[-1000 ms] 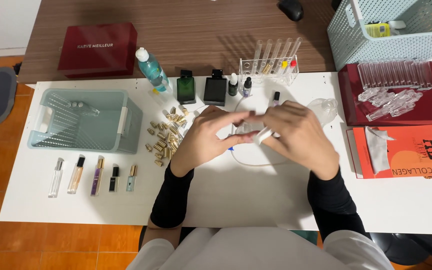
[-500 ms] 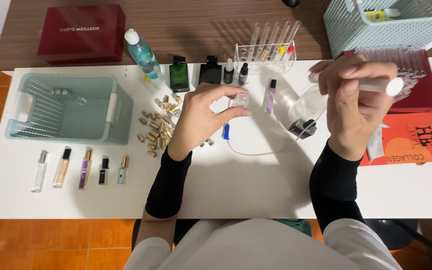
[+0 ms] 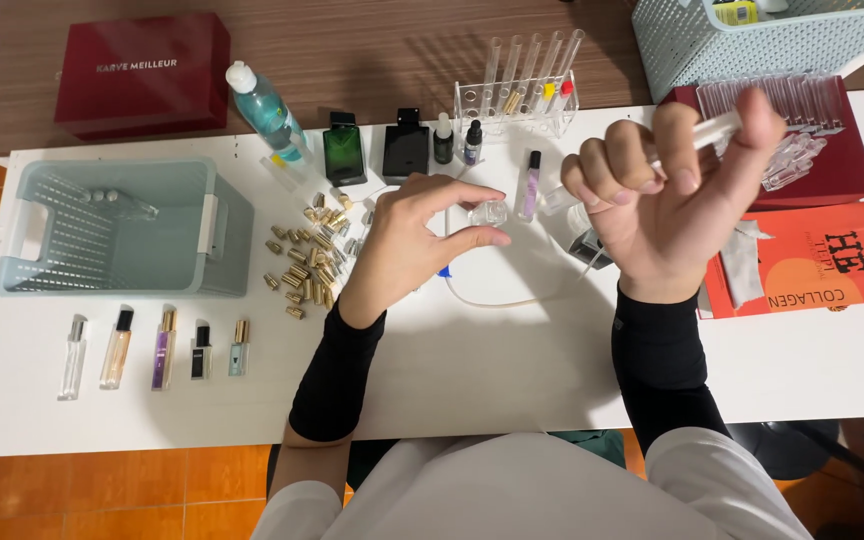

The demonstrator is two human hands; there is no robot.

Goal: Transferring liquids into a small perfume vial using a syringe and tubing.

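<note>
My left hand [image 3: 410, 243] rests on the white table [image 3: 512, 370] and pinches a small clear glass bottle [image 3: 490, 212] between thumb and fingers. My right hand [image 3: 674, 195] is raised above the table, palm toward me, holding a clear plastic tube [image 3: 704, 132] between thumb and fingers. A thin white hose [image 3: 497, 300] loops on the table between my hands. A slim purple vial [image 3: 529, 186] stands just right of the small bottle.
A pile of gold caps [image 3: 310, 258] lies left of my left hand. A pale blue basket [image 3: 122, 228], a row of small filled vials [image 3: 157, 350], green [image 3: 343, 150] and black [image 3: 405, 146] bottles, a test-tube rack [image 3: 522, 90], a red box [image 3: 144, 72] and an orange packet [image 3: 812, 265] surround the work area.
My right hand has lifted away from the left, up and to the right, carrying the clear tube. My left hand stays on the table with the small bottle.
</note>
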